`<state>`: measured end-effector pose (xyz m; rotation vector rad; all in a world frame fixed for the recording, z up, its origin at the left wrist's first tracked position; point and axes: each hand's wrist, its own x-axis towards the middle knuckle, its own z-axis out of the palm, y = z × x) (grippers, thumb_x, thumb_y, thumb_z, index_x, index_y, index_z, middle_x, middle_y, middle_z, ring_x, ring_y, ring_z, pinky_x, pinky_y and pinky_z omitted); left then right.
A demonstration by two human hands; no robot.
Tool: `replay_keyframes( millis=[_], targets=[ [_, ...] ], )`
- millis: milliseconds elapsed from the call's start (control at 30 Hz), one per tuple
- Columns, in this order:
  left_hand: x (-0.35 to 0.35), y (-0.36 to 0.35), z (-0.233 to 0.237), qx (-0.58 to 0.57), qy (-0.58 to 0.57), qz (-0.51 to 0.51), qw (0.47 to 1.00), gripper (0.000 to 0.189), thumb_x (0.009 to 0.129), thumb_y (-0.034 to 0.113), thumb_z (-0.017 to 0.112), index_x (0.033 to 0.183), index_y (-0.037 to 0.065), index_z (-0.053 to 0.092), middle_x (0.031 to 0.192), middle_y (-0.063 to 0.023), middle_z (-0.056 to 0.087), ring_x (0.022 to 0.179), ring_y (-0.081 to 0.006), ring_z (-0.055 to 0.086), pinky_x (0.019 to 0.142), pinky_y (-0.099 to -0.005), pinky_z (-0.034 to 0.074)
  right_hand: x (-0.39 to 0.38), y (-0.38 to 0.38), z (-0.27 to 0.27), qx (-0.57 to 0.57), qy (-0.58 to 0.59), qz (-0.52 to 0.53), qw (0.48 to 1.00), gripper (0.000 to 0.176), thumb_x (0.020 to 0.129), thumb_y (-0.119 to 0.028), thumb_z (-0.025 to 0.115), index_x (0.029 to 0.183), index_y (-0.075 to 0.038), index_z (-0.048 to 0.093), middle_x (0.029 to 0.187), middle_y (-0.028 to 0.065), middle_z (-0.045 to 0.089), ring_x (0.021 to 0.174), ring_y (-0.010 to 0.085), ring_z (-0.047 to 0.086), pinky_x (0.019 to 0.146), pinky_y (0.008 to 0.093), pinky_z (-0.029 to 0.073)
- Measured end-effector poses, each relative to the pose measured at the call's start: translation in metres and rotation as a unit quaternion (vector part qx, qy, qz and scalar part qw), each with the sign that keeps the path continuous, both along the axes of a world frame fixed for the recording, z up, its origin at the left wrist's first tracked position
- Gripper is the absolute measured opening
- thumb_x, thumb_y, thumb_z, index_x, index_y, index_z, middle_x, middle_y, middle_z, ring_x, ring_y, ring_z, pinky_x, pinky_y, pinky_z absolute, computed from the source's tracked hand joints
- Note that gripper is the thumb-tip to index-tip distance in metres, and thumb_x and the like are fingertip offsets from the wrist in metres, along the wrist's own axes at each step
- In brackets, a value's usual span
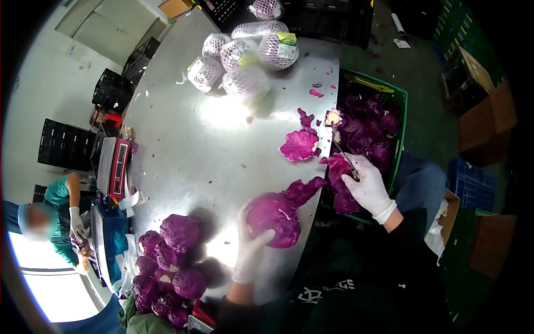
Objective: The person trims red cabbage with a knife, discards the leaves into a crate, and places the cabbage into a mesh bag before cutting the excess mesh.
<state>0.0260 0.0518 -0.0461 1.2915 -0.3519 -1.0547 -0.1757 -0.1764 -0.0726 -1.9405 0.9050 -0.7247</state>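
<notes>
A red cabbage (272,218) rests on the metal table near its edge, and my gloved left hand (253,245) grips its left side. One outer leaf (303,191) sticks out from the cabbage toward the right. My gloved right hand (366,181) is closed around a small knife (349,162), with a torn purple leaf (340,183) beside its fingers. That leaf hangs over the green crate (401,111) of cabbage leaves and trimmings. A loose leaf (300,145) lies on the table above the held cabbage.
Several net-wrapped cabbages (239,55) sit at the table's far end. A pile of bare cabbages (167,267) is at the near left. Past a red scale (118,167), a co-worker (61,195) in green handles something. Cardboard boxes (486,125) stand on the right.
</notes>
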Motion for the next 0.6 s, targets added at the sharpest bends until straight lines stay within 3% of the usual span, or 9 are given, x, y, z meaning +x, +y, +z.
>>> replay_keyframes(
  millis=[67,133,233,333,400,500,533,567,600],
  targets=[
    [-0.002,-0.007,0.003,0.009,-0.056,-0.026,0.998,0.092,0.07,0.004,0.078,0.149,0.007,0.03,0.142,-0.0125,0.042,0.131,-0.0272,0.045,0.108,-0.0391,0.042,0.009,0.012,0.05,-0.101,0.099,0.027,0.99,0.052,0.08,-0.018,0.076,0.129,-0.006,0.06,0.121,0.0138,0.06,0.112,0.0265,0.059,0.099,0.0352,0.047],
    [-0.005,-0.016,0.007,0.019,-0.135,-0.057,0.989,0.095,0.067,0.006,0.081,0.148,0.009,0.032,0.142,-0.0132,0.042,0.13,-0.0271,0.046,0.103,-0.0377,0.047,0.025,0.033,0.053,-0.016,0.026,0.134,0.991,0.059,0.077,-0.034,0.081,0.128,-0.009,0.062,0.123,0.0143,0.06,0.113,0.0299,0.059,0.098,0.0354,0.048],
    [-0.006,-0.026,0.023,0.055,-0.462,-0.167,0.87,0.102,0.062,0.007,0.085,0.149,0.005,0.032,0.138,-0.0164,0.043,0.129,-0.031,0.045,0.108,-0.0419,0.04,0.055,0.056,0.052,0.087,0.006,0.138,0.987,0.056,0.082,-0.041,0.076,0.124,-0.007,0.064,0.117,0.0149,0.064,0.107,0.0315,0.063,0.093,0.0359,0.051],
    [-0.006,-0.029,0.03,0.068,-0.465,-0.199,0.86,0.109,0.06,0.011,0.088,0.15,0.002,0.028,0.139,-0.0176,0.04,0.13,-0.031,0.044,0.109,-0.0423,0.039,0.064,0.051,0.033,0.047,-0.017,0.122,0.991,0.046,0.086,-0.042,0.069,0.111,-0.004,0.07,0.094,0.0166,0.07,0.084,0.0365,0.068,0.077,0.0399,0.055],
    [-0.004,-0.027,0.025,0.045,-0.432,-0.185,0.881,0.109,0.059,0.009,0.086,0.15,0.002,0.026,0.139,-0.0166,0.041,0.13,-0.03,0.044,0.11,-0.0421,0.038,0.058,0.039,0.038,0.093,0.034,0.118,0.988,0.035,0.085,-0.028,0.076,0.107,-0.002,0.071,0.094,0.0137,0.071,0.085,0.0255,0.07,0.078,0.0319,0.054],
    [0.007,-0.018,0.01,0.019,-0.334,-0.149,0.93,0.109,0.058,0.006,0.083,0.15,0.003,0.026,0.139,-0.0154,0.041,0.13,-0.0286,0.045,0.11,-0.0418,0.039,0.043,0.001,0.015,0.231,-0.033,-0.06,0.97,0.03,0.089,-0.02,0.072,0.103,0.006,0.068,0.081,0.0073,0.071,0.067,0.0115,0.061,0.065,0.0281,0.052],
    [0.01,-0.015,0.007,0.014,-0.292,-0.134,0.947,0.108,0.057,0.005,0.082,0.15,0.004,0.026,0.14,-0.015,0.041,0.13,-0.0281,0.045,0.11,-0.0417,0.039,0.033,-0.019,0.004,0.216,-0.01,-0.084,0.973,0.03,0.09,-0.019,0.072,0.103,0.008,0.065,0.082,0.0081,0.07,0.069,0.0124,0.061,0.066,0.0283,0.051],
    [0.01,-0.015,0.01,0.011,-0.22,-0.096,0.971,0.097,0.059,-0.001,0.078,0.144,0.005,0.032,0.138,-0.014,0.044,0.13,-0.0266,0.045,0.111,-0.0401,0.038,0.022,-0.032,-0.023,0.063,0.007,-0.167,0.984,0.028,0.086,-0.023,0.074,0.1,0.0,0.071,0.087,0.0133,0.07,0.076,0.0233,0.067,0.072,0.033,0.054],
    [0.013,-0.014,0.007,0.011,-0.207,-0.083,0.975,0.097,0.059,-0.002,0.077,0.144,0.005,0.031,0.138,-0.0139,0.044,0.129,-0.0264,0.045,0.111,-0.0402,0.038,0.011,-0.039,-0.007,-0.068,0.102,-0.136,0.983,0.037,0.082,-0.03,0.077,0.107,-0.003,0.069,0.105,0.0157,0.066,0.091,0.03,0.066,0.081,0.0384,0.054]
  ],
)
